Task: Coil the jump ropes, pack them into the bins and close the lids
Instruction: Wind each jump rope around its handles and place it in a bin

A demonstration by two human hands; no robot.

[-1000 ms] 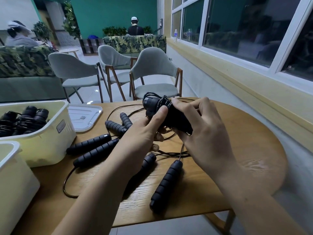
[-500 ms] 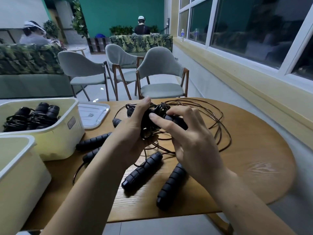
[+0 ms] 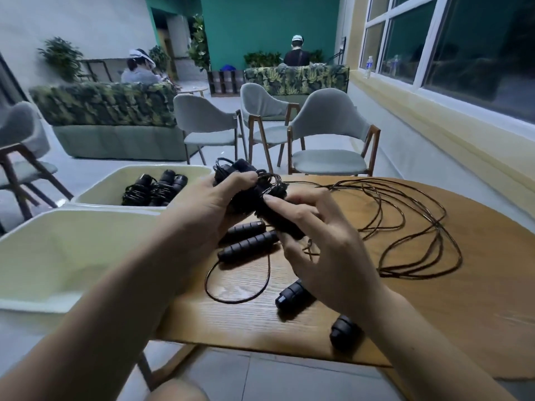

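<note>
Above the wooden table [image 3: 434, 314], both hands hold a coiled black jump rope bundle [image 3: 252, 192]. My left hand [image 3: 214, 204] grips its handles from the left. My right hand [image 3: 321, 241] holds the lower end, its index finger stretched along the bundle. Loose black rope loops [image 3: 405, 227] lie on the table to the right. Several black ribbed handles [image 3: 249, 244] lie under my hands, and two more [image 3: 344, 331] sit near the front edge. The far cream bin [image 3: 115, 180] holds coiled ropes [image 3: 153, 189]. The near cream bin [image 3: 58, 256] shows nothing inside.
Grey chairs [image 3: 327, 134] stand just beyond the table, with a leaf-patterned sofa [image 3: 110, 111] farther left. Two people sit in the background. A windowed wall [image 3: 463, 111] runs along the right. The table's front edge is close to my arms.
The view swung left and the bins now sit closer to centre. The bundle moved left toward the bins, still in both hands. The loose rope stays spread on the right.
</note>
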